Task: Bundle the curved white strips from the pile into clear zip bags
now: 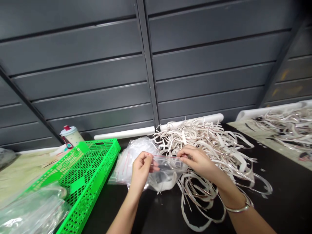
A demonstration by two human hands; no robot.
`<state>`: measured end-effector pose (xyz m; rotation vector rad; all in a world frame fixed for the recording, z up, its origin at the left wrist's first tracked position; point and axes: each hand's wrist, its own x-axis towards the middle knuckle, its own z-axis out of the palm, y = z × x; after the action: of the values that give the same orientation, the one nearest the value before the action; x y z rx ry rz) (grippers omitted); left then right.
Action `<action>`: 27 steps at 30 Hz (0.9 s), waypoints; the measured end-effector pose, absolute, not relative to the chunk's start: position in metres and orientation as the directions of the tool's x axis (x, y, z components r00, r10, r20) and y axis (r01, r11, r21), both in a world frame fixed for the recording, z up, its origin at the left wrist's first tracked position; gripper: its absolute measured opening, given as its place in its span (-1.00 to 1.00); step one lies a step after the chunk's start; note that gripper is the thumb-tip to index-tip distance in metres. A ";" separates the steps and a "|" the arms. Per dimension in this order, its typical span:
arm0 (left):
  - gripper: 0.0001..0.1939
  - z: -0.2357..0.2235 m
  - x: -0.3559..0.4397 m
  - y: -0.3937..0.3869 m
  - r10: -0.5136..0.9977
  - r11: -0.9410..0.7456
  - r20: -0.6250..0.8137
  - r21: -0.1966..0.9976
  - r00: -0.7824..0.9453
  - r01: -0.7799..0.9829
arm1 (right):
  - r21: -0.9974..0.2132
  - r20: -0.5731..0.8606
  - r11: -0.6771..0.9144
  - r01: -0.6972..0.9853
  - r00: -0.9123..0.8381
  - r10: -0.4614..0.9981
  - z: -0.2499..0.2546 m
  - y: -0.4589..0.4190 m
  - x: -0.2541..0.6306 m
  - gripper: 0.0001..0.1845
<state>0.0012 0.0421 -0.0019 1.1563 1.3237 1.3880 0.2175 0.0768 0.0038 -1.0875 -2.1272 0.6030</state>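
Observation:
My left hand and my right hand pinch opposite corners of a clear zip-seal bag, holding its red-lined mouth apart. A white curled strip lies inside the bag. Under my left hand sits a stack of clear zip-seal bags. Behind and below my right hand spreads a tangled pile of white, silver-edged strips, some touching my right forearm. A metal bangle circles my right wrist.
A bright green perforated plastic crate lies tilted at left, with a clear plastic sack on it. A lidded cup stands behind. White pipes run along grey panelling. Another strip pile lies at right.

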 end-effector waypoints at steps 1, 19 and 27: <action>-0.67 -0.001 0.002 0.042 0.980 -0.053 0.056 0.998 -0.192 0.019 | -0.644 0.334 0.542 0.540 -0.439 0.834 0.003 0.078 0.218 -0.83; -0.71 -0.001 0.009 0.033 0.974 -0.170 0.192 0.969 -0.121 0.177 | -0.683 0.252 0.556 0.475 -0.561 0.789 0.011 0.066 0.211 -0.72; -0.50 -0.024 -0.010 0.056 0.990 -0.065 0.072 0.996 0.123 -0.059 | -0.603 0.167 0.526 0.599 -0.550 0.818 -0.006 0.089 0.242 -0.64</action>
<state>-0.0101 0.0560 -0.0237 1.2752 1.0432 1.1905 0.2416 0.0891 -0.0062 -1.1586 -2.3355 0.6831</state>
